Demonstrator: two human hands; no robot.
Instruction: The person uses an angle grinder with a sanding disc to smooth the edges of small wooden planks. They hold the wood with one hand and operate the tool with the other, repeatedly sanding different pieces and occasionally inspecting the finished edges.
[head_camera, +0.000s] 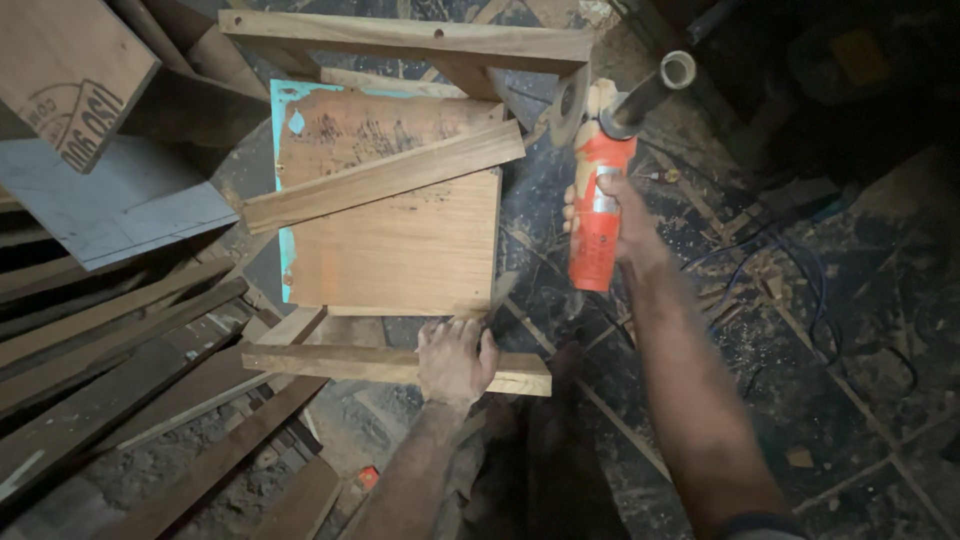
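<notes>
Gripping an orange bottle (596, 225), the right hand (622, 225) was closed; left hand (456, 358) pressed flat on the wooden frame (300, 358), advisably kept firm

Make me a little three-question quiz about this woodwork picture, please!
1. True or false: the right hand holds an orange power tool.
2. What does the left hand rest on? A) wooden rail B) blue cable C) grey board
3. What lies slanted across the square wooden panel?

Key: 1 true. 2 A. 3 A loose wooden slat.
</notes>
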